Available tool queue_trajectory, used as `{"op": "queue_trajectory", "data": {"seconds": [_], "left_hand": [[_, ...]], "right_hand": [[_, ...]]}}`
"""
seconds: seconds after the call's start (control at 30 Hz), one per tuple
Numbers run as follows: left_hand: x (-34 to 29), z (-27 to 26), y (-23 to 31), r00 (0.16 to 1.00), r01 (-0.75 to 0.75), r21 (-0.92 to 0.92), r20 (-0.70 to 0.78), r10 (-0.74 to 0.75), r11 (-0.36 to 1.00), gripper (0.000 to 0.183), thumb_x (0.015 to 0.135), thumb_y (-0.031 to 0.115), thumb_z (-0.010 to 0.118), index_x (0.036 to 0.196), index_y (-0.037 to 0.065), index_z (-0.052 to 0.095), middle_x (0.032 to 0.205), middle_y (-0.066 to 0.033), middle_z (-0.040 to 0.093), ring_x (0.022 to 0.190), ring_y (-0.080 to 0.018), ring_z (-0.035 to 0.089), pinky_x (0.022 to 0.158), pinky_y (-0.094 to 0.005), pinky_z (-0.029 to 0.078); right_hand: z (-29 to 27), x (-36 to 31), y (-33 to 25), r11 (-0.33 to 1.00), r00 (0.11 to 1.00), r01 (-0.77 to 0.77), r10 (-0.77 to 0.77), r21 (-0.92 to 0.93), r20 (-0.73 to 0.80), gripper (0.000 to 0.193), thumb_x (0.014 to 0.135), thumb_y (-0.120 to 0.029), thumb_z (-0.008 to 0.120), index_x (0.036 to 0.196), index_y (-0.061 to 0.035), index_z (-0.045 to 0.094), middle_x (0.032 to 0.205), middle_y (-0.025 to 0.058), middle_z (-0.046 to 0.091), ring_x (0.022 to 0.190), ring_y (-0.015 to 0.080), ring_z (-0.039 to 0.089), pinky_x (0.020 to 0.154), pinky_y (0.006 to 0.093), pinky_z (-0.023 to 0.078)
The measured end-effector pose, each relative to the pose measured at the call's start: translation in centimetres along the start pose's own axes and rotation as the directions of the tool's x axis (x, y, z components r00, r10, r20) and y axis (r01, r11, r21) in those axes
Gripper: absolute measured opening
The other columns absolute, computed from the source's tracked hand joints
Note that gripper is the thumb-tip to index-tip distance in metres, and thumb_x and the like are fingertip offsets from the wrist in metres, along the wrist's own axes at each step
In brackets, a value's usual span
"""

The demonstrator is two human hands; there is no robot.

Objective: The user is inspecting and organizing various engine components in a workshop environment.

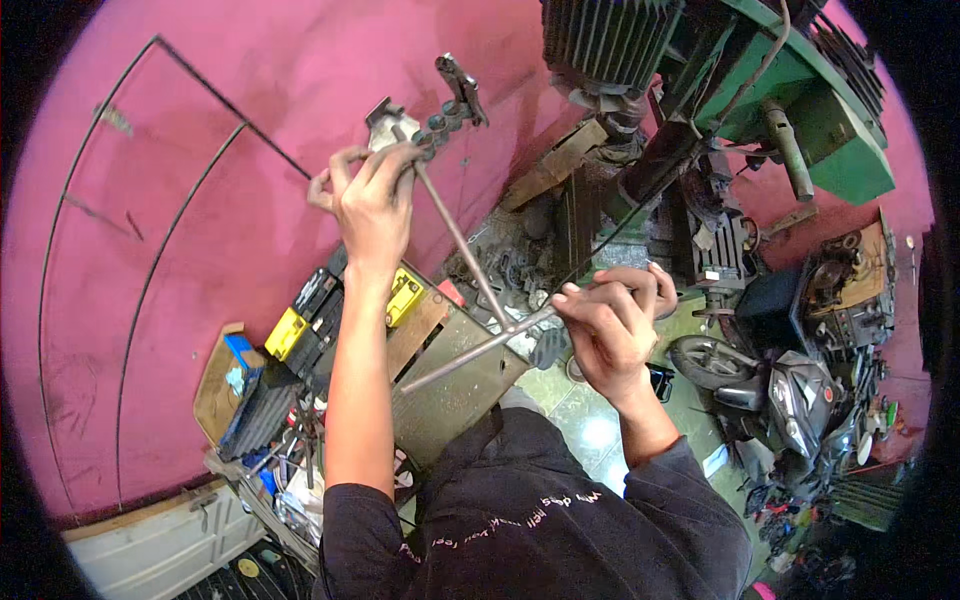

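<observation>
A long metal T-handle wrench (pixel 450 222) slants across the middle, its shaft running up and left to the wall. My left hand (pixel 375 205) is closed around the upper end of the shaft, whose tip is hidden by the fingers. The crossbar's right end is pinched between the thumb and fingers of my right hand (pixel 615 325); its left end points free over a metal table (pixel 450 365). Just beyond my left hand, a row of dark round socket-like pieces (pixel 437 122) is by the pink wall, beside a dark metal bracket (pixel 462 88).
Thin black rods (pixel 225 105) bend along the pink wall (pixel 270 60) at left. Yellow-topped batteries (pixel 287 333) stand near the table. A green machine (pixel 830 140) with a ribbed motor (pixel 610 45) overhangs at upper right. A motorcycle (pixel 795 395) stands at right among piled parts.
</observation>
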State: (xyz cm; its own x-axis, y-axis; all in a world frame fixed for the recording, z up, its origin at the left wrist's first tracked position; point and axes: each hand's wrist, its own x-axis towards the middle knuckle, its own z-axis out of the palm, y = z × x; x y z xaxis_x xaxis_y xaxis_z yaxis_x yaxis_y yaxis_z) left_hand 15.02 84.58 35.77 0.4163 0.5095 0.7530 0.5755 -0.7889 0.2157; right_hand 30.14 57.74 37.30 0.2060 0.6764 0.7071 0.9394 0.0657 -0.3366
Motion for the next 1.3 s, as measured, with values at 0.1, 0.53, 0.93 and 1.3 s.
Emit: {"op": "queue_trajectory", "data": {"seconds": [0.1,0.53,0.93,1.3], "left_hand": [[3.5,3.5,1.6,0.996,-0.09,-0.034,-0.028,0.089,0.995,0.02,0.086,0.016,0.08,0.104,0.024,0.08,0.109,0.0076,0.081,0.111,-0.0221,0.062,0.105,-0.0471,0.029],[14.7,12.9,1.2,0.885,-0.264,-0.071,0.378,0.271,0.962,0.017,0.087,0.013,0.075,0.102,0.019,0.082,0.089,-0.0065,0.076,0.108,-0.0288,0.063,0.108,-0.0542,0.032],[16.8,15.8,-0.2,0.723,-0.296,0.065,0.667,0.179,0.953,0.018,0.087,0.008,0.073,0.101,0.015,0.082,0.093,-0.0109,0.077,0.113,-0.0314,0.064,0.106,-0.0582,0.035],[17.7,14.9,-0.5,0.655,-0.311,0.082,0.74,0.151,0.947,0.021,0.086,0.014,0.076,0.107,0.012,0.079,0.102,-0.0141,0.075,0.118,-0.0339,0.063,0.108,-0.0594,0.035]], "right_hand": [[0.8,-0.1,2.5,0.998,0.996,-0.058,0.057,-0.012,-0.065,0.025,0.077,-0.007,0.084,0.097,-0.0199,0.078,0.091,-0.0068,0.071,0.103,0.0196,0.063,0.111,0.0477,0.029],[4.7,7.9,7.5,0.962,0.916,-0.266,0.232,-0.062,-0.326,0.02,0.081,-0.011,0.086,0.101,-0.0121,0.08,0.087,0.0038,0.068,0.096,0.0251,0.062,0.096,0.0394,0.037],[6.6,16.1,10.9,0.98,0.934,-0.151,0.098,-0.131,-0.343,0.012,0.083,-0.015,0.081,0.093,-0.014,0.075,0.084,0.0012,0.068,0.096,0.0265,0.062,0.098,0.048,0.034],[7.2,19.1,11.5,0.99,0.938,-0.117,0.083,-0.083,-0.335,0.006,0.084,-0.015,0.079,0.089,-0.013,0.076,0.084,0.0039,0.07,0.097,0.0277,0.063,0.101,0.0505,0.033]]}}
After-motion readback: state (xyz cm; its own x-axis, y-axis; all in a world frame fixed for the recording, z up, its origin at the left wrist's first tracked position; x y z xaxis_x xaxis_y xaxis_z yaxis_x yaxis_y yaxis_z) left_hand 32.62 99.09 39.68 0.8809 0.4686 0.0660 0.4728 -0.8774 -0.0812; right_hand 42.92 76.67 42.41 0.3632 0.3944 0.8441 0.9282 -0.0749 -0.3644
